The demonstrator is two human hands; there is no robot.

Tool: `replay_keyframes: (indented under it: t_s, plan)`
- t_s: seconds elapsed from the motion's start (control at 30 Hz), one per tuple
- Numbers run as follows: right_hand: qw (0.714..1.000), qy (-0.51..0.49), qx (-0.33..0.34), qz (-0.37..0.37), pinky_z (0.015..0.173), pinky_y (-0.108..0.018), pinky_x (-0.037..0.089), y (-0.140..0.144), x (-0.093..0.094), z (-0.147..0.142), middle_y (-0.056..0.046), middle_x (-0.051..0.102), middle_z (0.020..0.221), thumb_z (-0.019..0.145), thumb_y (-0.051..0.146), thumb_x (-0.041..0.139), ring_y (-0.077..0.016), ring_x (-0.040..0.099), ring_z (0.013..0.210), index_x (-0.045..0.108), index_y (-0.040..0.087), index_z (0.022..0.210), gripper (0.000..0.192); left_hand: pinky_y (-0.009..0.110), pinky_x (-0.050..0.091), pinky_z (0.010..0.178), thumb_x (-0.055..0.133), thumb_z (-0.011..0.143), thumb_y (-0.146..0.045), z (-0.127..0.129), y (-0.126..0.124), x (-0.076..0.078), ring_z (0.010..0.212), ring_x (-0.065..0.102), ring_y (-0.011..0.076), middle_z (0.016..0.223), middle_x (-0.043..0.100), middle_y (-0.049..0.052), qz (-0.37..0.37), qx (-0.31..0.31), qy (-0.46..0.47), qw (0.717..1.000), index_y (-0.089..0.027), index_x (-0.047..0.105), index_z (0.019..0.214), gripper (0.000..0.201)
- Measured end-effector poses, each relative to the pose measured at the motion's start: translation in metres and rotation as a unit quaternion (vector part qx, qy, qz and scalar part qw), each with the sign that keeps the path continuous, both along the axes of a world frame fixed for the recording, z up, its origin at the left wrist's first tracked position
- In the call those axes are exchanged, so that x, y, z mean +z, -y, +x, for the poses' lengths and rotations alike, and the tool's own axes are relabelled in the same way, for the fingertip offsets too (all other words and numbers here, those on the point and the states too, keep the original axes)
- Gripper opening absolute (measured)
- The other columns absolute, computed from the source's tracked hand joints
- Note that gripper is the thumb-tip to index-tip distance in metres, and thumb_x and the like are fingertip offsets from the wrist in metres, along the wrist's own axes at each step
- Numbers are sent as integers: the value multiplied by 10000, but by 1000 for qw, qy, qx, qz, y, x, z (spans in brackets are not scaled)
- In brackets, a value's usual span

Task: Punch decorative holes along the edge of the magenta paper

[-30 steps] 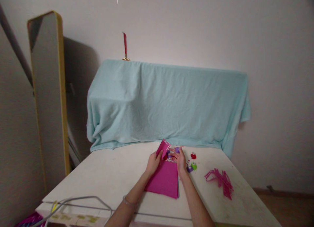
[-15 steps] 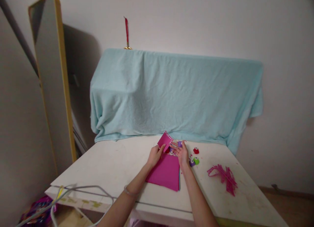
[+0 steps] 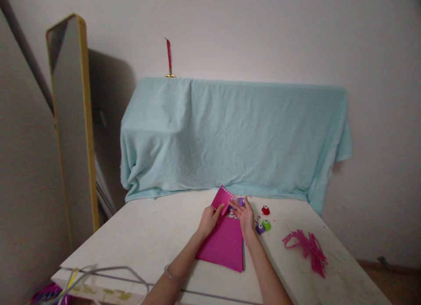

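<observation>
My left hand (image 3: 209, 221) pinches a magenta paper sheet (image 3: 221, 199) between thumb and fingers, holding it tilted up. A row of small punched holes runs along the sheet's upper right edge. At that sheet's right side is my right hand (image 3: 245, 217), palm turned up and fingers spread; whether its fingertips touch the paper I cannot tell. Beneath both hands lies a stack of magenta paper (image 3: 222, 248), with a bluish edge showing at its right. Just beyond the right fingers sits a small purple piece (image 3: 241, 202). Tiny paper bits are scattered between the hands.
On the white table (image 3: 154, 235), right of my hands, lie small red (image 3: 265, 210), green (image 3: 266, 226) and purple (image 3: 260, 228) pieces with eye-like white spots. Tangled magenta strips (image 3: 311, 252) lie farther right. A light blue cloth (image 3: 237, 138) hangs behind; grey cable (image 3: 121, 268) crosses the front left.
The whole view has shifted, so the scene sits lower in the picture. My left hand still holds the sheet, and my right hand stays beside it with only slight finger movement.
</observation>
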State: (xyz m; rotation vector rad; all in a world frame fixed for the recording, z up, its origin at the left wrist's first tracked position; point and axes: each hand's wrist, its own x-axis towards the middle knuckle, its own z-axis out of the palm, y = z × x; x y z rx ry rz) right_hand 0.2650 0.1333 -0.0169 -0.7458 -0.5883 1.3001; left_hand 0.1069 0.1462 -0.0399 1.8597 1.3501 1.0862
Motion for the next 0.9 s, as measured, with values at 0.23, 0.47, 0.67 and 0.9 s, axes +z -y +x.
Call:
replay_keyframes:
  t_s: [0.23, 0.47, 0.67, 0.9]
  plan:
    - [1000, 7, -16, -1, 612, -329, 529, 1, 1, -1, -136, 720, 885, 732, 547, 637, -319, 679, 911, 597, 154, 911, 434, 245, 325, 525, 321, 866, -644, 0, 3, 4, 473, 491, 150, 385, 489, 27, -17, -11, 9, 1000, -142, 570, 479, 681]
    - [1000, 9, -22, 8, 610, -320, 523, 1, 1, -1, -125, 724, 892, 767, 528, 612, -307, 680, 914, 587, 164, 920, 396, 243, 277, 479, 353, 860, -638, 0, 4, 6, 429, 441, 126, 396, 476, 21, 5, 1, -7, 1000, -149, 516, 450, 660]
    - [999, 16, -10, 27, 640, -326, 521, 2, 3, -2, -143, 715, 944, 788, 510, 594, -302, 665, 959, 585, 158, 930, 380, 237, 347, 485, 423, 847, -606, 1, 5, 3, 440, 505, 139, 435, 530, 30, -30, -40, 78, 996, -142, 559, 529, 579]
    - [999, 35, 23, 20, 682, -343, 518, 3, 6, -1, -138, 709, 960, 754, 513, 623, -312, 649, 995, 591, 165, 896, 377, 224, 395, 458, 492, 809, -576, -3, -6, 1, 423, 498, 99, 733, 653, 49, -29, -27, 228, 973, -112, 617, 897, 488]
